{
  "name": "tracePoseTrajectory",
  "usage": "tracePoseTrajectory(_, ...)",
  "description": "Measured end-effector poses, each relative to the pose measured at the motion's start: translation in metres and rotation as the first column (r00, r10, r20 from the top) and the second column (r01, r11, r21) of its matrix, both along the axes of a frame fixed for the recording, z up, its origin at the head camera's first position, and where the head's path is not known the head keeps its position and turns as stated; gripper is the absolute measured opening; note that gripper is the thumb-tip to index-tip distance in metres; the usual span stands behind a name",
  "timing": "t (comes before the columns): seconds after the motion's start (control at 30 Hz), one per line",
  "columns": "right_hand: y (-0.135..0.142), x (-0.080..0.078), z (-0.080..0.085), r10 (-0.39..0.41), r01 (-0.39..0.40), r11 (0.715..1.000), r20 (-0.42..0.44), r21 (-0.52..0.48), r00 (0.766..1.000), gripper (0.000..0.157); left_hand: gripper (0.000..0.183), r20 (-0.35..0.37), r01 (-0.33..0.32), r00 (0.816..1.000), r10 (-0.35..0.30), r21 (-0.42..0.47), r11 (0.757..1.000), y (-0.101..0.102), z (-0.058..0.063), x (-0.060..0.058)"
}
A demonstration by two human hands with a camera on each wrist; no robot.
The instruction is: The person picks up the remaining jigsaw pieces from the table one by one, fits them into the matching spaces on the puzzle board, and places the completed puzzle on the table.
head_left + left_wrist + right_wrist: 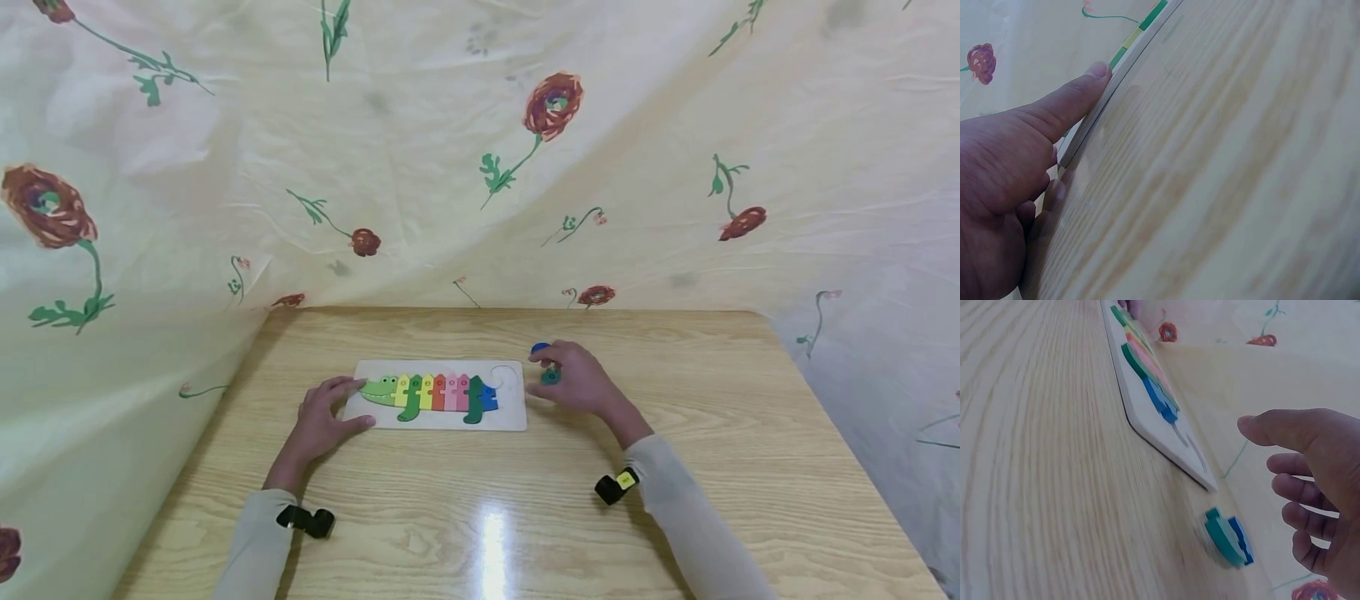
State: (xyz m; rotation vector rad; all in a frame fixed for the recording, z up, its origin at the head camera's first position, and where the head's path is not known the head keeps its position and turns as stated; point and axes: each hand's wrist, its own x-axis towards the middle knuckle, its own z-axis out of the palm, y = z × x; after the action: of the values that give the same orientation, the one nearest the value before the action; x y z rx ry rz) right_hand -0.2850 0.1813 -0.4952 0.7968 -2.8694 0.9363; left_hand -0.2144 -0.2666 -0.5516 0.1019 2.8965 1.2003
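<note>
A crocodile puzzle board (512,404) lies on the table, filled with a row of coloured pieces from a green head (380,390) to a blue piece (489,398). Over its left end rests my left hand (321,421), thumb straight along the board's edge in the left wrist view and fingers near the head. My right hand (576,379) hovers past the right end with loosely bent fingers and nothing held. Below it on the table are two loose pieces, one teal (1225,541) and one blue (1241,539), side by side in the right wrist view.
The wooden table (420,517) carries a bright light reflection near the front. A flowered cloth (420,167) hangs behind and along both sides of it. A curled tail outline (504,374) is drawn on the board's right part.
</note>
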Motion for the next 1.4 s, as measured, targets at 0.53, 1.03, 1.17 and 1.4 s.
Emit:
tracePoseTrajectory(0.53,0.028,0.001,-0.01,-0.105,0.105,0.994,0.033,0.003,0.994,0.06,0.077,0.0,0.004,1.0,-0.004,0.003,1.0,-0.002,0.001,0.001)
tracePoseTrajectory(1.03,0.035,-0.001,-0.027,-0.131,0.131,0.991,0.027,0.026,0.991,0.069,0.077,0.0,-0.001,1.0,0.001,-0.004,1.0,-0.002,-0.002,0.0)
tracePoseTrajectory(1.17,0.036,0.0,-0.03,-0.139,0.138,0.99,0.036,0.027,0.99,0.071,0.077,0.004,-0.004,1.0,0.004,0.0,1.0,-0.002,-0.001,0.0)
tracePoseTrajectory(1.4,0.036,0.001,-0.033,-0.15,0.148,0.989,0.056,0.031,0.987,0.071,0.078,0.008,-0.006,1.0,0.006,-0.007,1.0,-0.002,-0.001,-0.001)
